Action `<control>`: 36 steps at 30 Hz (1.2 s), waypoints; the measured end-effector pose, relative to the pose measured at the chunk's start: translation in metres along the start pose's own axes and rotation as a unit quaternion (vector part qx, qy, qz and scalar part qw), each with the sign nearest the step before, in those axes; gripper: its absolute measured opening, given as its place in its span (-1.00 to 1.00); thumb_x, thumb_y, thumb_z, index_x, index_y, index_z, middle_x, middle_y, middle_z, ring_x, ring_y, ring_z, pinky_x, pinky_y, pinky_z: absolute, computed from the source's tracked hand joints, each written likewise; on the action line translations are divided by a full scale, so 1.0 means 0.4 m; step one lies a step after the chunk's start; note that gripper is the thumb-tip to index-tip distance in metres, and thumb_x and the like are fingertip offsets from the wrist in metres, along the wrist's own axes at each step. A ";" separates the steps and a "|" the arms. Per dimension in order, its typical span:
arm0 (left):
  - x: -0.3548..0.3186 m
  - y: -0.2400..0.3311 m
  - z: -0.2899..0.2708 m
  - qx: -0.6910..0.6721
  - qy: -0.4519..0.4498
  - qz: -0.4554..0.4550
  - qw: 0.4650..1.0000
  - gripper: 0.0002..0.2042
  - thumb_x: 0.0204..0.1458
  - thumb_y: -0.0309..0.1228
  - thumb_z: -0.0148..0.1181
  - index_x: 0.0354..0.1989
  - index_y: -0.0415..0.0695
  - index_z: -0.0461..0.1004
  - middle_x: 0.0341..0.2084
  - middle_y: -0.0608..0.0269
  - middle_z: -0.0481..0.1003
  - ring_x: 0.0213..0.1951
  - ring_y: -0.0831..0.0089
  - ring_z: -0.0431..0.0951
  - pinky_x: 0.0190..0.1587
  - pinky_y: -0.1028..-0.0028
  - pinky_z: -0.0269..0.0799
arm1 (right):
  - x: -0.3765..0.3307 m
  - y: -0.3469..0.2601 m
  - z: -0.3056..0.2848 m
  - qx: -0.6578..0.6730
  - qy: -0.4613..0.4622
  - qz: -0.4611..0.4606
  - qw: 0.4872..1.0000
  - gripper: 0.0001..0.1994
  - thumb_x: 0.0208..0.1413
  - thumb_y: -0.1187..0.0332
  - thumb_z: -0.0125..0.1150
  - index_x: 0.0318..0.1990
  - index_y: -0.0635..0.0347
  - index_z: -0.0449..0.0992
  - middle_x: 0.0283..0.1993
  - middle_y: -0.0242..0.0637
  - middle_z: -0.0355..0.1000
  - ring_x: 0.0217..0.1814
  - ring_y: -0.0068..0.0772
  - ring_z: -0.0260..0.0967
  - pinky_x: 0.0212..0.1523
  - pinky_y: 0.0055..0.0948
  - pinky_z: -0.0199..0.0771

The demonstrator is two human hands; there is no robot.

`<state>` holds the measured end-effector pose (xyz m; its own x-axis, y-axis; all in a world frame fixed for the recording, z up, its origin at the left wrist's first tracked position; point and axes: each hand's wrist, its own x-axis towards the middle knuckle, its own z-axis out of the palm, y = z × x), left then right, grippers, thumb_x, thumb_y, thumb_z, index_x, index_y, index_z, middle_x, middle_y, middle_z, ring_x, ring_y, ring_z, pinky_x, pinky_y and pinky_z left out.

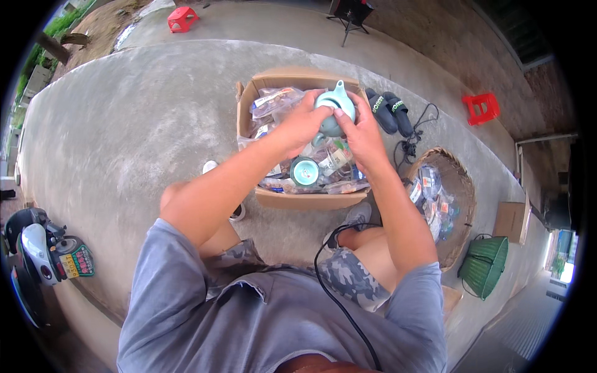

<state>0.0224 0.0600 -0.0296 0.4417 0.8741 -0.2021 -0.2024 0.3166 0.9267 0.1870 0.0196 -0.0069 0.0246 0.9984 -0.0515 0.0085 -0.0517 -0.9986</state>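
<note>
Between both hands I hold a pale blue-green teapot [336,99] above an open cardboard box [280,198]. Its spout points away from me, and a dark opening shows on its top. My left hand [306,123] grips the left side, thumb laid on the top. Around the right side wraps my right hand [362,129], its thumb also on the top near the opening. Below the teapot, a small cup [305,171] with a pale blue inside sits on plastic-wrapped packets [334,156] that fill the box.
Black slippers [388,112] and a black cord [407,149] lie right of the box. A woven basket [463,186] holding plastic packets stands at my right, near a green basket [485,266]. Red stools [183,20] stand farther off. A scooter [46,252] is at far left.
</note>
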 end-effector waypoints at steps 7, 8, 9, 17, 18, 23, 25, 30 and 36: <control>-0.025 0.011 -0.001 -0.130 0.013 -0.038 0.991 -0.42 0.42 -0.23 -0.03 0.55 -0.15 0.12 0.39 0.05 0.28 0.38 0.22 0.33 0.41 0.20 0.29 | -0.015 0.008 0.033 0.100 0.014 0.032 0.994 -0.33 0.32 0.30 0.38 0.46 0.19 0.16 0.34 -0.19 0.31 0.38 -0.33 0.31 0.34 -0.30 0.42; -0.031 0.015 0.001 -0.140 0.018 -0.035 0.989 -0.43 0.44 -0.20 -0.04 0.55 -0.14 0.13 0.39 0.05 0.28 0.38 0.22 0.32 0.41 0.19 0.29 | -0.020 0.016 0.037 0.080 0.009 0.016 0.997 -0.31 0.30 0.31 0.40 0.47 0.18 0.15 0.34 -0.19 0.31 0.38 -0.31 0.31 0.34 -0.29 0.42; -0.034 0.021 0.003 -0.150 0.022 -0.032 0.988 -0.44 0.45 -0.18 -0.05 0.54 -0.14 0.15 0.38 0.04 0.28 0.38 0.22 0.32 0.42 0.18 0.29 | -0.018 0.028 0.040 0.060 0.004 0.001 0.998 -0.28 0.27 0.31 0.43 0.47 0.18 0.15 0.34 -0.19 0.31 0.38 -0.29 0.31 0.35 -0.27 0.42; -0.042 0.018 0.006 -0.099 -0.014 -0.109 0.989 -0.30 0.47 0.07 -0.06 0.60 -0.07 0.00 0.46 0.10 0.21 0.47 0.22 0.18 0.53 0.10 -0.01 | -0.036 0.023 0.032 -0.139 -0.009 -0.034 0.990 -0.17 0.13 0.27 0.55 0.46 0.21 0.16 0.30 0.00 0.42 0.34 -0.18 0.42 0.29 -0.22 0.45; -0.048 0.021 0.010 -0.086 -0.005 -0.107 0.991 -0.30 0.46 0.05 -0.03 0.61 -0.04 -0.01 0.46 0.10 0.21 0.46 0.22 0.18 0.50 0.07 0.02 | -0.027 0.035 0.022 -0.101 -0.011 -0.009 0.995 -0.15 0.11 0.27 0.59 0.46 0.20 0.17 0.31 -0.06 0.40 0.34 -0.23 0.41 0.28 -0.26 0.47; -0.082 0.088 0.018 -0.053 -0.023 -0.086 0.995 -0.28 0.39 -0.05 0.16 0.62 0.07 -0.01 0.46 0.10 0.19 0.43 0.24 0.21 0.37 0.00 0.19 | -0.008 0.013 -0.001 0.044 -0.038 -0.017 0.998 -0.14 0.09 0.33 0.62 0.46 0.19 0.16 0.35 -0.16 0.31 0.36 -0.30 0.35 0.32 -0.31 0.47; -0.085 0.098 0.017 -0.074 -0.008 -0.090 0.993 -0.18 0.26 -0.10 0.37 0.58 0.04 0.02 0.40 0.10 0.24 0.40 0.23 0.25 0.29 0.05 0.29 | -0.011 -0.020 -0.001 0.030 -0.048 -0.028 0.998 -0.14 0.10 0.34 0.62 0.46 0.19 0.15 0.35 -0.16 0.30 0.36 -0.30 0.34 0.33 -0.31 0.47; -0.076 0.099 0.016 -0.076 -0.015 -0.086 0.993 -0.12 0.11 -0.08 0.53 0.47 -0.04 0.07 0.30 0.06 0.31 0.32 0.17 0.36 0.23 0.03 0.41 | -0.006 -0.018 -0.006 0.007 -0.085 -0.042 0.995 -0.15 0.11 0.31 0.59 0.49 0.13 0.18 0.37 -0.15 0.27 0.42 -0.24 0.30 0.35 -0.25 0.43; -0.071 0.068 0.016 -0.105 0.007 -0.098 0.990 -0.25 0.25 -0.08 0.41 0.46 -0.04 0.10 0.31 0.08 0.31 0.27 0.22 0.45 0.24 0.03 0.50 | -0.019 -0.023 0.013 -0.248 -0.026 -0.177 0.952 -0.20 0.04 0.23 0.61 0.44 0.06 0.34 0.34 -0.07 0.26 0.40 -0.01 0.31 0.39 -0.18 0.36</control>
<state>0.0100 0.0415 0.0034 0.4783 0.7929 -0.3775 -0.2918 0.5489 0.7833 0.1816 0.0125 0.0029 -0.1171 0.9545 0.2741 0.4777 0.2961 -0.8271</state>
